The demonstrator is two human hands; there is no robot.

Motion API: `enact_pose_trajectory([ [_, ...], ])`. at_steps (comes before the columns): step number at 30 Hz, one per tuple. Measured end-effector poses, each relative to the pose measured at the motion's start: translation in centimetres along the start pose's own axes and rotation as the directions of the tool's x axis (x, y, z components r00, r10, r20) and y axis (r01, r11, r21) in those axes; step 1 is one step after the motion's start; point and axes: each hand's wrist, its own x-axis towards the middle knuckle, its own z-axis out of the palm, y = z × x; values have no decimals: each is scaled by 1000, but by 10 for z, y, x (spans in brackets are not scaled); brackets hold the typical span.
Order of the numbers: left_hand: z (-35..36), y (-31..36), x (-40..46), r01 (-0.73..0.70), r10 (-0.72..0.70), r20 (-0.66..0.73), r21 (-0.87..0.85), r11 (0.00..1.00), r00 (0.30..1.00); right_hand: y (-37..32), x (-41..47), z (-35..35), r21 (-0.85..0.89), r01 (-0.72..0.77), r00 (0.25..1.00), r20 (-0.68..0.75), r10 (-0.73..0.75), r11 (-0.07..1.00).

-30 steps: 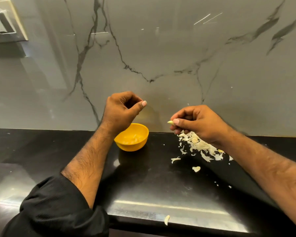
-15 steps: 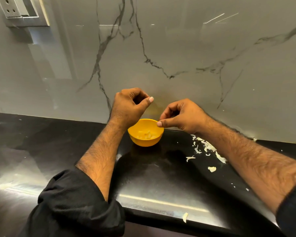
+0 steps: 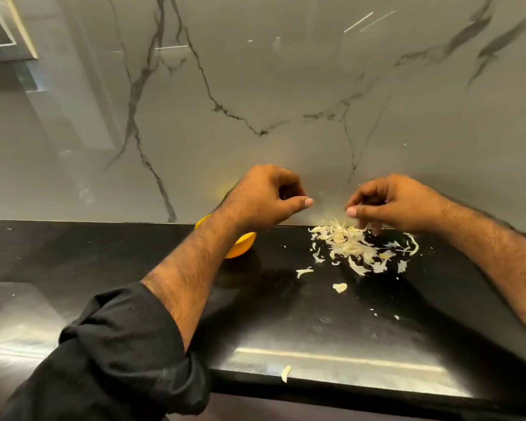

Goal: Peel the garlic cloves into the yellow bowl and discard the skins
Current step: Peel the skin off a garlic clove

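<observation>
My right hand (image 3: 398, 205) hovers just above the far edge of the pile of garlic skins (image 3: 356, 247) on the black counter (image 3: 134, 268). Its fingers are curled down toward the pile, thumb and forefinger close together, but the fingertips are blurred and I cannot tell whether they already pinch something. My left hand (image 3: 264, 199) is held in the air to the left of the right one, the fingers curled in and the thumb stretched out toward the right; I see nothing in it. The yellow bowl (image 3: 243, 243) sits on the counter just under my left wrist, mostly hidden by my forearm (only a part of its side shows), so I cannot see what is inside.

I judge that I am between cloves: the step now is to find the next unpeeled clove among the skins below my right hand. The next move needs a careful pinch, because cloves and skins have nearly the same pale colour. A few loose skins (image 3: 339, 287) lie nearer to me, and one piece (image 3: 286, 373) rests at the front edge; these must be gathered later for discarding
</observation>
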Motion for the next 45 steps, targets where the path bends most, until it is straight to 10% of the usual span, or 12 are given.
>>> enact_pose_trajectory([
  [8,48,24,32,90,-95,45,92,992,994,33,0,17,-36,-40,975,-222,31,999],
  [27,50,12,23,117,-116,29,-36,992,993,11,6,45,-383,104,991,-36,-128,918],
  [40,47,11,23,97,-95,51,-36,995,994,16,1,40,-81,51,994,-90,-59,995],
  [45,47,11,24,97,-94,68,-41,994,993,18,6,45,-238,15,977,-204,-65,971],
])
